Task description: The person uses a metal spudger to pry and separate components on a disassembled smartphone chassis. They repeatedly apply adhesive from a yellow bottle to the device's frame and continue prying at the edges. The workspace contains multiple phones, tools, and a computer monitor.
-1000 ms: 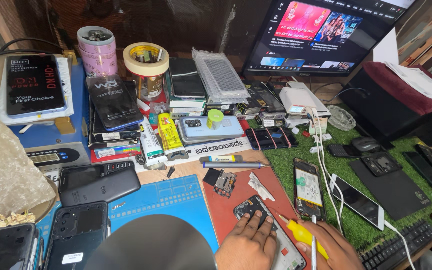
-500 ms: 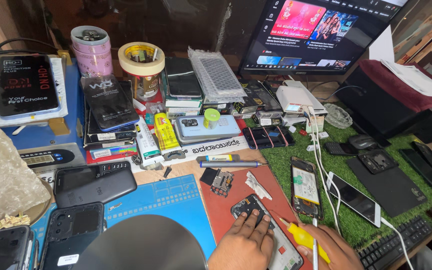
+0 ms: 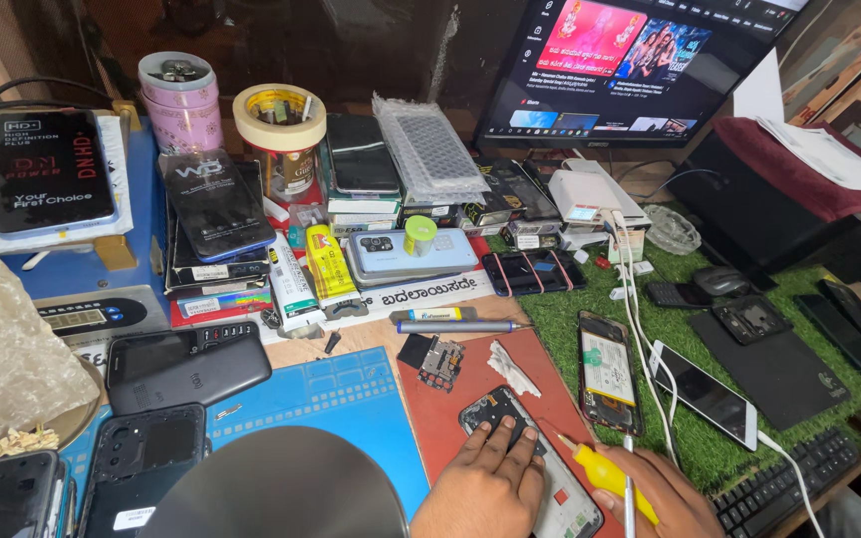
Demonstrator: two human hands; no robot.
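Observation:
An opened phone point(image 3: 540, 468) with its back off lies on a red mat point(image 3: 470, 399) at the bottom centre. My left hand point(image 3: 485, 483) presses flat on it, fingers spread over its upper half. My right hand point(image 3: 655, 498) grips a yellow-handled screwdriver point(image 3: 605, 476), its tip pointing up-left towards the phone's right edge. A small circuit board point(image 3: 435, 361) and a crumpled white scrap point(image 3: 510, 369) rest on the mat above the phone.
A second opened phone point(image 3: 605, 369) and a white phone point(image 3: 705, 394) lie on green turf at right. A blue mat point(image 3: 331, 399), phone backs, stacked boxes, tape roll point(image 3: 279, 115), pink tin point(image 3: 181, 95), monitor point(image 3: 640, 65) and keyboard point(image 3: 779, 478) crowd the desk.
Both hands stay on the phone and screwdriver. The view has tilted slightly, so the desk items sit a little higher and further left in the picture.

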